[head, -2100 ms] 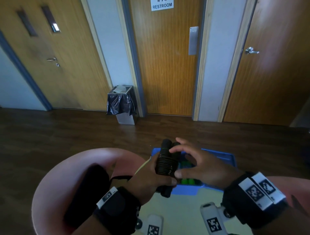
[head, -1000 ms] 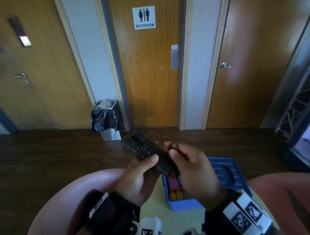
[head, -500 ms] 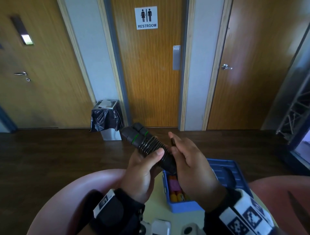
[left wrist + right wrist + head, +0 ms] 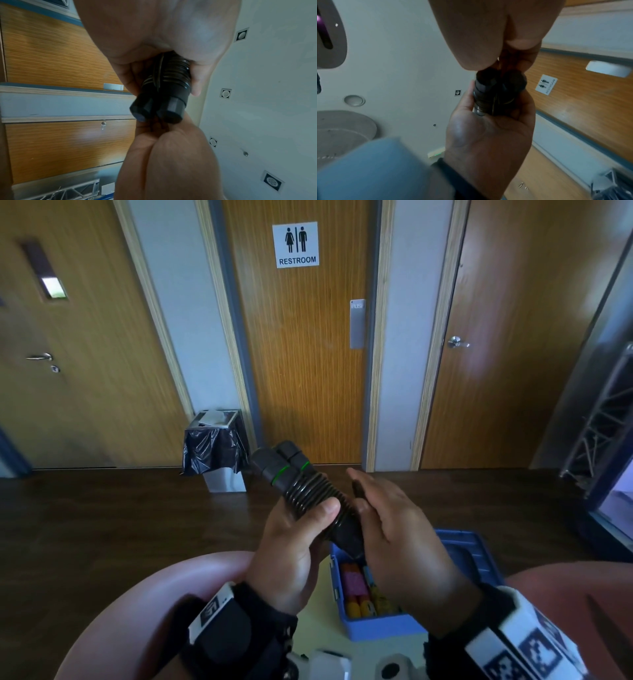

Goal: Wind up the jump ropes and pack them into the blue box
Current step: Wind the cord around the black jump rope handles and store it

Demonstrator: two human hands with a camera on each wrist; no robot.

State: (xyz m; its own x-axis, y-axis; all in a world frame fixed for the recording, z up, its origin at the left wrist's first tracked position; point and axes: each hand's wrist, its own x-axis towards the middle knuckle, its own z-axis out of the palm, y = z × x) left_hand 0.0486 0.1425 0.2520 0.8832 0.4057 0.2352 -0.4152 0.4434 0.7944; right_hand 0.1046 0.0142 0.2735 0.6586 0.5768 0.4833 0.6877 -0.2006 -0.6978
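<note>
A black jump rope [image 4: 301, 484], two handles side by side with green rings and cord wound round them, is held tilted above the blue box [image 4: 472, 556]. My left hand [image 4: 318, 510] grips the wound middle, thumb on top. My right hand [image 4: 363, 501] is at the lower end of the handles and pinches a short loop of the cord. The left wrist view shows the handle ends [image 4: 164, 108] and the right thumb and finger closed on the cord below them. In the right wrist view the bundle [image 4: 489, 93] lies in the left palm. The box holds pink, orange and yellow items.
The box sits on a pale table [image 4: 322, 635] between two pink chair backs [image 4: 154, 604]. Beyond it are dark wood floor, a bin with a black bag [image 4: 215, 446], the restroom door [image 4: 301, 354] and a metal truss [image 4: 606, 422] at right.
The rope bundle has risen from just over the box and tilted up to the left. My right hand has moved from the bundle's side to its lower end, where it holds the cord.
</note>
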